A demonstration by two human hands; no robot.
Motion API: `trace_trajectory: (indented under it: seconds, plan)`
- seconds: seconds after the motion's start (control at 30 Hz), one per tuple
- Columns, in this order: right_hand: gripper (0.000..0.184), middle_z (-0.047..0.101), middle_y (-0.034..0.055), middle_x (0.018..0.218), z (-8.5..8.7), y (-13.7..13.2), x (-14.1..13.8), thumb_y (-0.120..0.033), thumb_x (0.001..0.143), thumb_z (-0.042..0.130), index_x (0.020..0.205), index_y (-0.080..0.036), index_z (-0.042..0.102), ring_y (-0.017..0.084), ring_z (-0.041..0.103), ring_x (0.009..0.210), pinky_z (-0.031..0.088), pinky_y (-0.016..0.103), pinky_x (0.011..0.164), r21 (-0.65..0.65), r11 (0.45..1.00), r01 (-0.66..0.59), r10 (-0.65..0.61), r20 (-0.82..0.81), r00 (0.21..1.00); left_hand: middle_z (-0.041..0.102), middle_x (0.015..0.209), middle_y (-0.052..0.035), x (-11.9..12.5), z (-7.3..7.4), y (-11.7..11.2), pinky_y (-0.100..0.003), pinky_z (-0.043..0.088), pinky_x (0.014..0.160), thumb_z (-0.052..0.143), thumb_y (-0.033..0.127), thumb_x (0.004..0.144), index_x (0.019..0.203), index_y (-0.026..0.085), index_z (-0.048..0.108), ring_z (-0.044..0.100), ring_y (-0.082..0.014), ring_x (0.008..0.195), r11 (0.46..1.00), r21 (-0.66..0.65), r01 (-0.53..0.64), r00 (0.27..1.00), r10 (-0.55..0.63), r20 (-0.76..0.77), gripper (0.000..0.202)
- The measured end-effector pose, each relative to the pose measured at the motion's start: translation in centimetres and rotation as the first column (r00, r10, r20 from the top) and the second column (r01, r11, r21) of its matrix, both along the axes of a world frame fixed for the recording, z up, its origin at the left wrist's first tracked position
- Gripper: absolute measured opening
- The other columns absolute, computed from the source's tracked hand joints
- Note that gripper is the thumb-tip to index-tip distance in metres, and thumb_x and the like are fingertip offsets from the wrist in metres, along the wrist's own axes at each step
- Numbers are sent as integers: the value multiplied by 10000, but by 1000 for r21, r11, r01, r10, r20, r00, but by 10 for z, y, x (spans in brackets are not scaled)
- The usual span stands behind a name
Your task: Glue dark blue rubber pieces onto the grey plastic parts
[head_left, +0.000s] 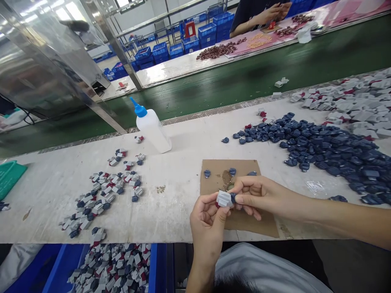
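Note:
My left hand (207,221) is closed around a small grey plastic part (224,198) with a red bit at its side. My right hand (259,195) pinches a dark blue piece (233,198) against the end of that grey part. Both hands meet just above a brown cardboard sheet (214,175) on the white worktable (177,191). A few loose blue pieces (207,173) and a glue stain lie on the cardboard.
A white squeeze bottle with a blue nozzle (152,128) stands behind the cardboard. Joined grey-red-blue parts (104,191) lie at left, more fill a blue bin (116,266). Blue pieces (324,146) and grey parts (357,101) are heaped at right. Another person's hands (271,14) work beyond the green belt (214,87).

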State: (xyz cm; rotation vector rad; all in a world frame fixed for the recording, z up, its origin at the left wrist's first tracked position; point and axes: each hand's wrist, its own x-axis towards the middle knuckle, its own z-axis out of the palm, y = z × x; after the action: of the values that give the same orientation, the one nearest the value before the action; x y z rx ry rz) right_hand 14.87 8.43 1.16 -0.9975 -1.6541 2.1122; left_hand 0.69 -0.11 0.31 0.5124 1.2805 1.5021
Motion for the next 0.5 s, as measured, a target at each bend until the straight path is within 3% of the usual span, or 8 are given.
trace_trajectory:
  seconds: [0.1, 0.2, 0.27, 0.33, 0.37, 0.4, 0.43, 0.5]
  plan:
    - [411, 574, 2, 626, -3, 0, -3, -545, 787, 617, 923, -157, 627, 94, 510, 530, 442, 214, 467, 31, 999, 34, -34, 12, 999, 702, 773, -23, 0, -2, 2, -198, 521, 566, 782, 256, 659, 811, 177, 628, 685, -148, 694, 999, 3, 31, 997, -32, 64, 231]
    - [529, 622, 47, 748, 1, 8, 5, -614, 783, 570, 1076, -178, 635, 110, 517, 558, 417, 225, 444, 135, 965, 225, -229, 11, 973, 685, 977, -53, -10, -4, 3, -202, 517, 533, 784, 306, 647, 831, 199, 575, 697, -217, 858, 1000, -19, 10, 998, -9, 63, 299]
    - [567, 638, 77, 853, 6, 23, 20, -632, 809, 514, 1152, -188, 599, 120, 529, 582, 411, 234, 441, 229, 875, 426, -441, 16, 898, 634, 1163, -80, -30, -5, 3, -223, 530, 578, 768, 322, 657, 859, 215, 542, 671, -254, 981, 995, -41, -86, 996, 84, -36, 322]
    - [555, 640, 113, 966, 11, 49, 43, -605, 875, 416, 1184, -168, 565, 139, 567, 662, 437, 240, 483, 425, 758, 495, -582, 99, 807, 577, 1273, -98, -59, -4, 2, -278, 543, 680, 728, 327, 691, 908, 233, 513, 627, -276, 1076, 973, -38, -229, 940, 211, -267, 319]
    - [552, 637, 132, 1014, 13, 67, 57, -579, 910, 356, 1195, -148, 550, 152, 587, 719, 455, 244, 520, 541, 703, 461, -625, 161, 764, 565, 1290, -105, -75, -4, 3, -328, 538, 759, 708, 326, 704, 946, 244, 499, 596, -289, 1123, 953, -25, -301, 863, 261, -433, 329]
    - [551, 628, 147, 1071, 14, 87, 70, -545, 940, 294, 1211, -129, 535, 168, 603, 799, 477, 248, 577, 659, 648, 382, -659, 232, 716, 557, 1299, -121, -91, -5, 3, -393, 507, 858, 698, 318, 705, 974, 246, 487, 556, -309, 1173, 927, -19, -375, 739, 287, -610, 349]
    - [546, 615, 162, 1122, 15, 111, 82, -509, 958, 263, 1217, -108, 527, 190, 605, 886, 493, 260, 643, 738, 598, 314, -694, 281, 663, 533, 1323, -149, -105, -6, 4, -467, 452, 943, 676, 333, 717, 1022, 232, 493, 524, -338, 1203, 897, -37, -440, 574, 249, -780, 370]
    - [462, 565, 164, 1235, 15, 165, 100, -423, 968, 322, 1226, -101, 530, 233, 552, 1075, 483, 307, 826, 815, 535, 222, -746, 332, 578, 489, 1334, -253, -127, -12, 5, -564, 295, 1059, 607, 392, 749, 1167, 124, 493, 413, -402, 1284, 900, -23, -435, 214, 79, -974, 509]
